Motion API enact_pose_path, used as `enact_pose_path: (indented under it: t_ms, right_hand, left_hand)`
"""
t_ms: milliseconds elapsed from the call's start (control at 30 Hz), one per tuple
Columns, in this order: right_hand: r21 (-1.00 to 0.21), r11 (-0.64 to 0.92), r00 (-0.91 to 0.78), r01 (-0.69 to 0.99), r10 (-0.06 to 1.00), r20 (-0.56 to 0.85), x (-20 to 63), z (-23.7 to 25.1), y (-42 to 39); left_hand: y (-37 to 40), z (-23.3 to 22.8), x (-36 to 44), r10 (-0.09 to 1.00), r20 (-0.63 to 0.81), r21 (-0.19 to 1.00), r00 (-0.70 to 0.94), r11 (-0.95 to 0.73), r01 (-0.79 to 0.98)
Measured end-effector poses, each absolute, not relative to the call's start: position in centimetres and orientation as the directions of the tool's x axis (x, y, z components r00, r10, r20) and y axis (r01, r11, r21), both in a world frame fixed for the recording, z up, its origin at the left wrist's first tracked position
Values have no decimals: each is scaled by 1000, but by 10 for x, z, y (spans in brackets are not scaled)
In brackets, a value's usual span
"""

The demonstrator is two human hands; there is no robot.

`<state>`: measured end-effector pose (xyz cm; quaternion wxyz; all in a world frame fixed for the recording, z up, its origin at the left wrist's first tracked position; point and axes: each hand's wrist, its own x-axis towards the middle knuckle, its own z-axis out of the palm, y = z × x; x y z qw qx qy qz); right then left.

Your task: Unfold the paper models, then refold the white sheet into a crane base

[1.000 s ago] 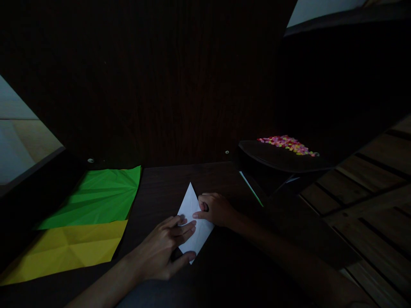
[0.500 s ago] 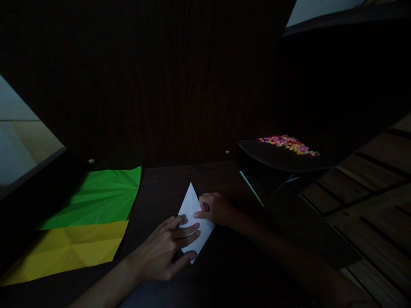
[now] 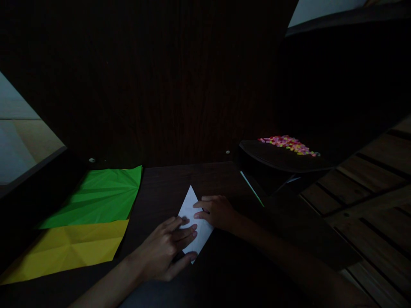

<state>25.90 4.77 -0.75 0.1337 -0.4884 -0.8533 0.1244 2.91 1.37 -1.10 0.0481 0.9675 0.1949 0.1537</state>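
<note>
A white sheet of folded paper [image 3: 198, 241], kite-shaped with its point facing away from me, lies on the dark wooden surface. A crease runs down its middle. My left hand [image 3: 168, 244] rests on its left and lower part, fingers spread and pressing down, thumb near the bottom tip. From the right side, my right hand [image 3: 218, 211] touches the paper. Its index finger is stretched toward the crease and its thumb lies lower, apart from it; the other fingers are curled and partly hidden.
Creased green paper [image 3: 105, 192] and yellow paper [image 3: 73, 246] lie at the left. A heap of small pink, red and yellow pieces [image 3: 290, 144] sits on a dark curved shelf [image 3: 263, 156] at the right. A thin green-white strip [image 3: 252, 188] lies below it. A dark panel rises behind.
My right index finger has stretched out farther over the paper toward the crease. My left hand has barely shifted and stays on the sheet.
</note>
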Motion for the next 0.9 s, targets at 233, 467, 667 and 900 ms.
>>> enact_pose_path:
  t_ms: [233, 467, 667, 900]
  right_hand:
    - [-212, 486, -491, 848, 870, 29, 262, -6, 48]
    - [-226, 469, -473, 854, 880, 39, 262, -6, 50]
    - [-322, 422, -440, 847, 898, 19, 263, -5, 56]
    - [-463, 472, -472, 750, 873, 125, 266, -15, 61]
  left_hand:
    - [14, -7, 31, 395, 285, 195, 873, -916, 351]
    - [13, -19, 29, 472, 351, 228, 809, -881, 415]
    - [17, -24, 32, 557, 368, 179, 745, -828, 531]
    - [19, -27, 34, 576, 408, 167, 708, -810, 563]
